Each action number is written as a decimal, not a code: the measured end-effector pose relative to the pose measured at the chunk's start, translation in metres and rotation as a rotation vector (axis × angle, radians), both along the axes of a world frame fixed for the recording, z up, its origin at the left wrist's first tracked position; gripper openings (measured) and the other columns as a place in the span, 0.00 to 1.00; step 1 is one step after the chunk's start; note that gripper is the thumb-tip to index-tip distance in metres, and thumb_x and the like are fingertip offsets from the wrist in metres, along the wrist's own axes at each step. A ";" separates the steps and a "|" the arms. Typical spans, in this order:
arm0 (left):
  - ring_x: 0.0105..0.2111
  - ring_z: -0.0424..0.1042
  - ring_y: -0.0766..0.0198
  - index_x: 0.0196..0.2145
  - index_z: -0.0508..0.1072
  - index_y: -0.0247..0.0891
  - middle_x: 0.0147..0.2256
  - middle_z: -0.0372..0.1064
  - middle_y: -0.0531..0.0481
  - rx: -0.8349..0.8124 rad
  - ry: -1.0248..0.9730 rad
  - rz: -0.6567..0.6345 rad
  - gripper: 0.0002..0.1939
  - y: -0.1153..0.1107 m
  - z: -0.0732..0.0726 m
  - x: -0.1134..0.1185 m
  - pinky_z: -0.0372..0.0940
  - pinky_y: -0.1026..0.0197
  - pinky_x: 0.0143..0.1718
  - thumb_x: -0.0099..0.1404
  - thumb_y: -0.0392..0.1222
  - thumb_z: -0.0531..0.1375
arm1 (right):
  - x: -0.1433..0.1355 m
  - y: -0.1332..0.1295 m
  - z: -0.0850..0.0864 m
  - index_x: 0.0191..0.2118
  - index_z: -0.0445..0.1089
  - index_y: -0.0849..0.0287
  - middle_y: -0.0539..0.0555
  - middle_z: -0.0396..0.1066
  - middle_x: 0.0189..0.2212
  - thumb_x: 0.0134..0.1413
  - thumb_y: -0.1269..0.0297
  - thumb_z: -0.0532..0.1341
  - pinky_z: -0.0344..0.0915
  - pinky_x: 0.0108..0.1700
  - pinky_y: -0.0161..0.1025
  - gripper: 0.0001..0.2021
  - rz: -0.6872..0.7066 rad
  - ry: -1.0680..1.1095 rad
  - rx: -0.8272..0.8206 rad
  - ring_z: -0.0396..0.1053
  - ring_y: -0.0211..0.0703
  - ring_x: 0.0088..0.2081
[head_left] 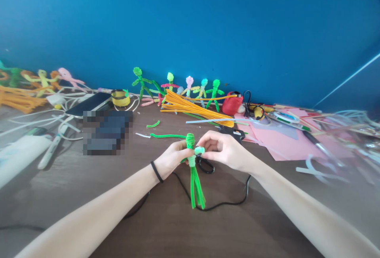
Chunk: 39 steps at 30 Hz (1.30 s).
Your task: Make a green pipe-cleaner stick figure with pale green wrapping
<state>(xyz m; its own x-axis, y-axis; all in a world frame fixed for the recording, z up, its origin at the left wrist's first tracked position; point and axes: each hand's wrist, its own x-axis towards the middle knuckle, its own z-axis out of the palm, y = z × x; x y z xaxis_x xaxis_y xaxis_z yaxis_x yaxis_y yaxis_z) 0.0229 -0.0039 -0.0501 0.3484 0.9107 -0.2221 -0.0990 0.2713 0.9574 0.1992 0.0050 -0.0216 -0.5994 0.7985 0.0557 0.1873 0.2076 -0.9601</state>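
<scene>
A green pipe-cleaner figure is held upright at the centre, with a coiled green head, a pale green wrapped chest and several straight green stems hanging below. My left hand pinches its left side at chest height. On the other side, the thumb and fingers of my right hand close on the short pale green wrapped arm. Part of the figure's left arm is hidden by my left fingers. Behind the figure lies a green pipe cleaner, with a short green piece farther back.
Finished figures stand along the blue wall, behind a bundle of orange pipe cleaners. Phones and white cables lie at left. Pink paper, pens and loose strips cover the right. A black cable curves below my hands.
</scene>
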 end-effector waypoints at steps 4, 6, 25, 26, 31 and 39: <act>0.23 0.61 0.70 0.29 0.68 0.32 0.23 0.63 0.53 0.002 0.003 -0.004 0.11 0.000 0.000 0.000 0.54 0.65 0.26 0.46 0.39 0.60 | 0.002 0.000 0.003 0.38 0.66 0.60 0.52 0.68 0.33 0.44 0.65 0.62 0.66 0.36 0.35 0.13 -0.009 -0.108 0.124 0.67 0.37 0.32; 0.23 0.60 0.70 0.28 0.68 0.33 0.22 0.62 0.54 0.004 0.008 0.002 0.10 -0.001 0.001 0.000 0.54 0.65 0.25 0.46 0.39 0.60 | 0.004 0.002 0.004 0.38 0.67 0.60 0.52 0.68 0.32 0.46 0.63 0.61 0.66 0.34 0.35 0.11 0.009 -0.184 0.211 0.67 0.37 0.30; 0.20 0.59 0.71 0.24 0.64 0.34 0.20 0.60 0.55 0.038 0.028 0.024 0.07 -0.002 0.000 0.001 0.55 0.66 0.23 0.48 0.39 0.58 | 0.009 0.004 -0.006 0.31 0.70 0.63 0.54 0.69 0.26 0.57 0.67 0.49 0.58 0.27 0.32 0.13 0.076 -0.702 1.087 0.67 0.37 0.27; 0.21 0.59 0.71 0.24 0.64 0.34 0.20 0.60 0.55 0.056 0.022 0.028 0.08 -0.002 -0.001 0.001 0.55 0.65 0.23 0.49 0.41 0.59 | 0.009 0.004 -0.006 0.31 0.69 0.63 0.54 0.68 0.26 0.57 0.67 0.49 0.58 0.27 0.32 0.12 0.063 -0.697 1.075 0.67 0.37 0.27; 0.20 0.61 0.70 0.27 0.68 0.33 0.22 0.63 0.53 0.133 0.105 -0.023 0.14 0.000 -0.002 0.001 0.54 0.65 0.21 0.50 0.48 0.60 | 0.006 0.002 -0.007 0.32 0.69 0.63 0.54 0.67 0.26 0.56 0.68 0.50 0.58 0.27 0.32 0.12 0.019 -0.672 1.035 0.65 0.37 0.26; 0.22 0.61 0.70 0.26 0.69 0.33 0.24 0.69 0.49 0.166 0.157 -0.042 0.13 0.001 -0.005 -0.003 0.53 0.66 0.22 0.51 0.48 0.60 | 0.003 0.001 -0.001 0.26 0.68 0.61 0.50 0.68 0.23 0.52 0.66 0.56 0.59 0.27 0.32 0.08 -0.067 -0.436 0.481 0.65 0.34 0.24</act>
<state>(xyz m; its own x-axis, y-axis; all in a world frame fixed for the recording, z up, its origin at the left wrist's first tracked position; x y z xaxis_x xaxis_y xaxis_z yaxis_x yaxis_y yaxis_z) 0.0202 -0.0029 -0.0546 0.3599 0.9246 -0.1247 0.0630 0.1092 0.9920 0.2019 0.0057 -0.0230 -0.5979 0.7813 0.1794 0.5657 0.5698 -0.5961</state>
